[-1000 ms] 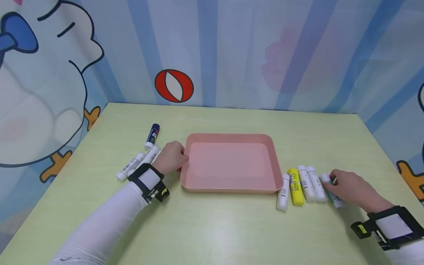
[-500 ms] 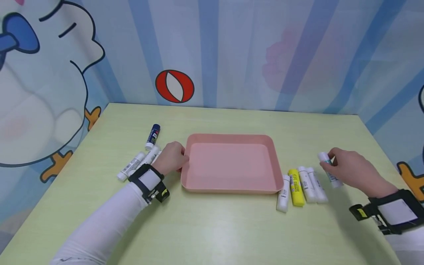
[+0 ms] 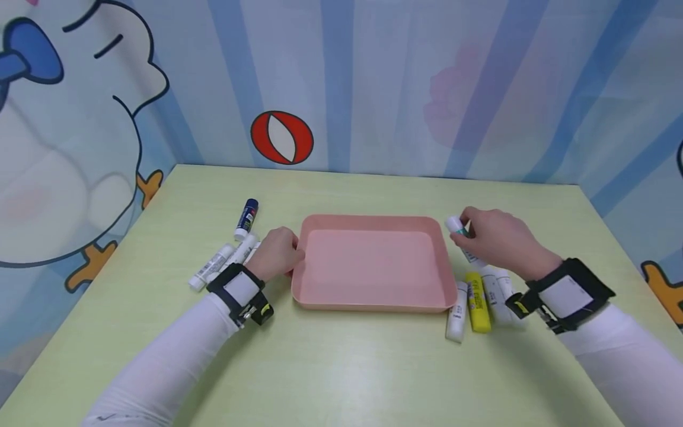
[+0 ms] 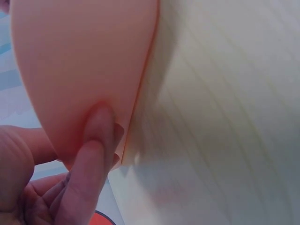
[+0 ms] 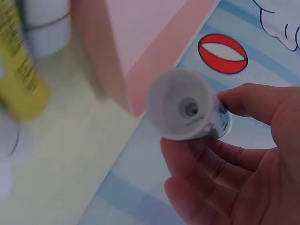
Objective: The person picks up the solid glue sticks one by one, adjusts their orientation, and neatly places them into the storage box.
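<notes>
In my right hand [image 3: 498, 240] I pinch a white glue stick [image 3: 455, 225] between thumb and fingers, just beyond the right rim of a pink tray [image 3: 373, 306]. The right wrist view shows the glue stick's hollow round base [image 5: 180, 105] facing the camera, with the tray's corner [image 5: 133, 101] behind it. My left hand [image 3: 274, 255] grips the tray's left side. Its fingers [image 4: 96, 133] press the outer wall in the left wrist view, and the thumb goes over the rim. A yellow glue stick [image 3: 477, 302] lies below my right hand among white ones [image 3: 456, 314].
Left of the tray, a dark blue glue stick [image 3: 246, 218] lies near several white ones [image 3: 211, 268], partly covered by my left hand. The pale table [image 3: 363, 367] ends at a patterned blue backdrop [image 3: 384, 89] behind the tray.
My right hand has lifted the white glue stick from the right end of the row and carried it left and away to beside the tray. My left hand stays on the tray.
</notes>
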Available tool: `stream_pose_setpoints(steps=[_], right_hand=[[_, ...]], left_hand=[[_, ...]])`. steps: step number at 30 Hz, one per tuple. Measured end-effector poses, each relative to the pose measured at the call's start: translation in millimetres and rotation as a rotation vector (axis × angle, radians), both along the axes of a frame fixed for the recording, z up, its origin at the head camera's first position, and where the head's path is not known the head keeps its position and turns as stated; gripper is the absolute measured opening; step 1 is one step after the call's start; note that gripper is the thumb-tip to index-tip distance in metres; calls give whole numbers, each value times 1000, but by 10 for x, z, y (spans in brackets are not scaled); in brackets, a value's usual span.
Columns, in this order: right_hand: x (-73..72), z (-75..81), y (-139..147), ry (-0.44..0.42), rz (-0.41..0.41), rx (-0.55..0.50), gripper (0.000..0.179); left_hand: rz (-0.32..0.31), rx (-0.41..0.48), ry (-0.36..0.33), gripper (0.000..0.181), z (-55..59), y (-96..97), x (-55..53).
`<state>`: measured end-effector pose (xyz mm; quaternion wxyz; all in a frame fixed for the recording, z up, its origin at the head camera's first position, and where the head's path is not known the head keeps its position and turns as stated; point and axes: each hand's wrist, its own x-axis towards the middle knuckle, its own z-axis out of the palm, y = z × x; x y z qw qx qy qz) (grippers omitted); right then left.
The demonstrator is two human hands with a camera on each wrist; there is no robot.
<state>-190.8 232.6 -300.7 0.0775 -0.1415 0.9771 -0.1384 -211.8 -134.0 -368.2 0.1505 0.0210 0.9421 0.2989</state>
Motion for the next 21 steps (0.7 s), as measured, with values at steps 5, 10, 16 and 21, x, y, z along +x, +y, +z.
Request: stream_pose_setpoints(steps=[5,10,16,21], right_hand=[[-117,-81,-284,-23,21,-63,35],[-204,-198,-557,-81,30,-101,36],[-288,-329,-838,-94,79,-78,33],[-334,-335,-1066,-141,107,-63,27]], left_hand=[[4,2,3,13,-11,-6,-5],[7,15,-9,13,-7,-5,-3],[1,0,-2,14,3,-2,4],[-4,-1,-2,14,12,13,4]])
